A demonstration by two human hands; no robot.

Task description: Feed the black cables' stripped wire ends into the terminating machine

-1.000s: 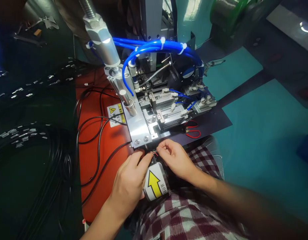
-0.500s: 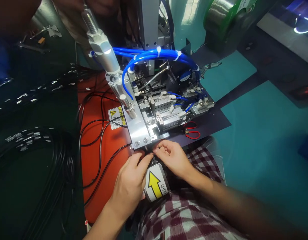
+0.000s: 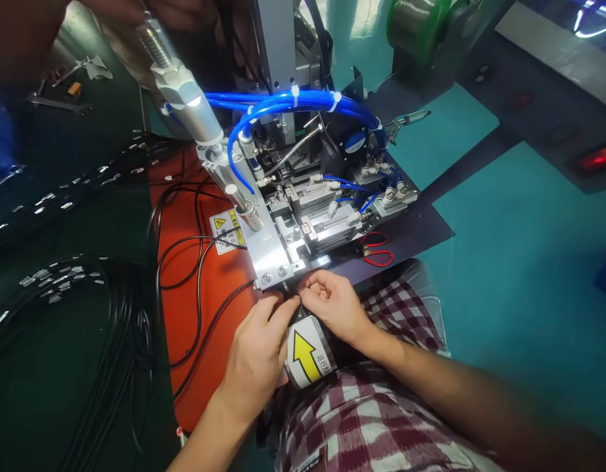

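My left hand (image 3: 258,341) is closed at the front edge of the metal machine (image 3: 266,259), thumb and fingers pinched on something too small to make out. Close beside it, my right hand (image 3: 335,305) has its fingers curled together, their tips nearly meeting the left thumb; what they hold is hidden. Just below the fingertips sits a white label with a yellow arrow (image 3: 305,351). A black cable (image 3: 219,308) runs over the red mat (image 3: 185,341) to the machine's front corner, left of my hands.
Blue air tubes (image 3: 293,101) arch over the machine. Red-handled scissors (image 3: 379,255) lie at its right. Bundled black cables (image 3: 121,314) with shiny tips cover the dark surface at left. A green wire spool (image 3: 416,26) stands at the back right.
The view has shifted slightly, so the machine appears a little further left. Both hands keep nearly the same pose at the machine's front edge, with the right fingertips still close to the left thumb.
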